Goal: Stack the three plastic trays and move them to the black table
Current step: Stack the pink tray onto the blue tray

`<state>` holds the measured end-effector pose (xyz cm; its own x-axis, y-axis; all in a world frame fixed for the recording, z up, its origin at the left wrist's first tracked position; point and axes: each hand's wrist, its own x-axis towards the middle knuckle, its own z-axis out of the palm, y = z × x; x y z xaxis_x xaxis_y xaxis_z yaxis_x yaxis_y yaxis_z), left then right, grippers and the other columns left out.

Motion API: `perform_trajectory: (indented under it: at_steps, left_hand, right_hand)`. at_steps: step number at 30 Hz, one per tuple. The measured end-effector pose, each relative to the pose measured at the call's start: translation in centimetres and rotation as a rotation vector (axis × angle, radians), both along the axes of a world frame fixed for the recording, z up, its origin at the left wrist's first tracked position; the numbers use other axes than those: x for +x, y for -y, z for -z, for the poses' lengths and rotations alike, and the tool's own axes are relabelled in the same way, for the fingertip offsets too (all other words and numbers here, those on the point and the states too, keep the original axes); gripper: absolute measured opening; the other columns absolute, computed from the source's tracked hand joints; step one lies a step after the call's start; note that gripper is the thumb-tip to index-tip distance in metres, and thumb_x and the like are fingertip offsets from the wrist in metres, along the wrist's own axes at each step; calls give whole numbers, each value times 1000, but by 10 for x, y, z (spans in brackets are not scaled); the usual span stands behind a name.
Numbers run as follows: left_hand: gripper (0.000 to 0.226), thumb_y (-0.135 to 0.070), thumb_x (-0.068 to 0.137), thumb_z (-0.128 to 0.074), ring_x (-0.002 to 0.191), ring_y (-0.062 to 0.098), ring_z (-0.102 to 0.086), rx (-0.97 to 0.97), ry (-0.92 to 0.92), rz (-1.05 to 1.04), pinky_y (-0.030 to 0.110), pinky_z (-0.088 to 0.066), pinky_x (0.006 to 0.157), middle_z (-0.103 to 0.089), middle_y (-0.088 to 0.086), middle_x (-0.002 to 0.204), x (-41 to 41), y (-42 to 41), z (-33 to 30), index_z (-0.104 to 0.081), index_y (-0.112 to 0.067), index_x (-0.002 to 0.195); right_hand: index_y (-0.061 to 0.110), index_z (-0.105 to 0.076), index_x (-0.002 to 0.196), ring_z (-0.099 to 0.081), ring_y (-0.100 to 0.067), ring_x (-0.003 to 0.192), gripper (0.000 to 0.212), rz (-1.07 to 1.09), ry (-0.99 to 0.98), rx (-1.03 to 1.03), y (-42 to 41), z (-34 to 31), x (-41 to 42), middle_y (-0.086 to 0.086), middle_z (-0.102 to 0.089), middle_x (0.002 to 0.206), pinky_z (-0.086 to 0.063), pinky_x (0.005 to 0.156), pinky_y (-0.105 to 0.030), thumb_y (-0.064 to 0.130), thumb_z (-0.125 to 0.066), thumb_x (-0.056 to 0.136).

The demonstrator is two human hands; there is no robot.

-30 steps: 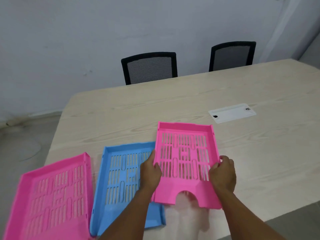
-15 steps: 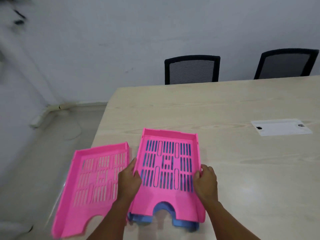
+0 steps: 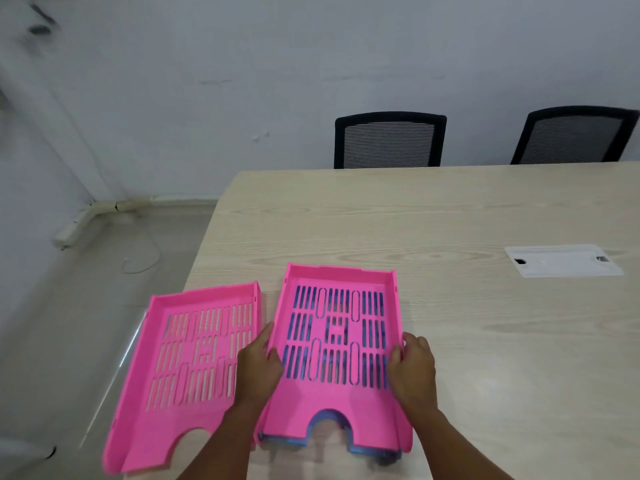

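Pale wood-grain tabletop (image 3: pixel 433 220), long and rectangular, under a grey-white wall, with two black mesh-backed office chairs (image 3: pixel 389 140) tucked at the far edge and a white rectangular cable-port cover (image 3: pixel 562 260) set flush toward the right. No black table anywhere in view.

Near the front edge, at the table's left end: a slotted pink plastic letter tray (image 3: pixel 341 344) nested on a blue plastic tray of the same shape (image 3: pixel 332 419), the blue showing only through the slots and around the front cut-out. Just beside that pair, at the front-left corner and overhanging the left edge slightly: a second slotted pink plastic tray (image 3: pixel 194 358), lying alone, angled a little, not yet stacked.

Left hand (image 3: pixel 258 370) clamped on the left wall of the stacked pink tray, thumb on the rim, fingers curled over the outside. Right hand (image 3: pixel 412 367) closed on the right wall likewise.

Two of three stacked, by the look of it; the lone pink tray still to join.

Likely light, thin-walled, fairly stiff but prone to flex if twisted; smooth plastic, so somewhat slippery tray on tray. Best taken by both side walls at mid-length, fingers under the bottom tray once carried, kept level so nothing slides off the front.
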<state>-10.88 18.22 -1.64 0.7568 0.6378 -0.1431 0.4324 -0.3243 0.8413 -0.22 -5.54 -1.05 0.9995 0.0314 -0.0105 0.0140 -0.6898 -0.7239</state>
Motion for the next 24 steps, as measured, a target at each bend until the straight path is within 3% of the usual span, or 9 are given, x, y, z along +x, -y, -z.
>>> perform_trajectory:
  at_steps: [4, 7, 9, 12, 16, 18, 20, 22, 24]
  left_hand:
    - [62, 10, 91, -49, 52, 22, -56, -1, -7, -5, 30, -54, 45, -52, -27, 74, -4, 6, -2, -43, -20, 145]
    - [61, 10, 92, -49, 53, 33, -66, -10, -7, 0, 38, -61, 47, -57, -29, 83, -6, 4, -8, -42, -17, 146]
    - [61, 9, 93, -48, 63, 35, -70, -23, -20, 16, 42, -62, 50, -63, -19, 92, -5, 3, -10, -39, -17, 147]
    - [58, 4, 96, -45, 63, 22, -72, -60, -76, 26, 33, -61, 51, -68, -5, 99, -4, 4, -9, -37, -19, 149]
    - [47, -10, 103, -37, 79, 32, -72, -177, -167, 60, 43, -61, 67, -69, 2, 92, -4, 6, -6, -34, -21, 149]
    - [47, -11, 104, -35, 75, 23, -69, -196, -175, 73, 34, -59, 64, -65, -6, 87, -4, 9, -5, -31, -22, 150]
    - [49, -9, 104, -36, 67, 12, -62, -175, -170, 50, 25, -54, 57, -61, -11, 85, -3, 14, -4, -29, -21, 151]
    - [50, -8, 103, -36, 66, 11, -60, -167, -157, 9, 29, -53, 57, -67, 3, 100, 1, 20, -1, -28, -19, 151]
    - [50, -9, 102, -37, 79, 14, -65, -176, -133, -37, 33, -57, 67, -63, 13, 125, 8, 26, 1, -29, -17, 151]
  right_hand:
    - [6, -61, 93, -57, -20, 76, 17, -1, -21, -17, 3, 3, 0, -8, -54, 92, -54, 73, -40, 11, -46, 98]
    - [6, -60, 91, -57, -20, 75, 15, 12, -34, -16, -2, 6, -4, -8, -53, 91, -56, 72, -42, 12, -47, 97]
    - [6, -59, 89, -57, -20, 75, 15, 12, -46, -12, -3, 7, -5, -7, -52, 90, -57, 73, -44, 13, -47, 97]
    - [7, -60, 91, -57, -20, 77, 16, -8, -78, -20, 2, 12, -5, -9, -53, 94, -56, 75, -44, 17, -49, 97]
    - [11, -62, 110, -61, -24, 90, 26, -36, -243, -5, 8, 16, -7, -9, -55, 105, -55, 81, -42, 31, -53, 96]
    - [13, -64, 114, -65, -26, 94, 28, -39, -292, 66, 13, 15, -5, -8, -62, 106, -58, 85, -46, 32, -55, 96]
    - [16, -67, 117, -67, -20, 88, 27, -49, -285, 135, 18, 13, -1, -2, -68, 100, -59, 79, -40, 30, -55, 97]
    - [18, -67, 119, -65, -9, 81, 27, -54, -248, 162, 22, 8, 4, 3, -69, 95, -54, 68, -28, 26, -52, 99]
    - [17, -67, 119, -64, -11, 78, 27, -53, -205, 140, 25, 5, 8, -2, -71, 95, -50, 67, -29, 21, -48, 100]
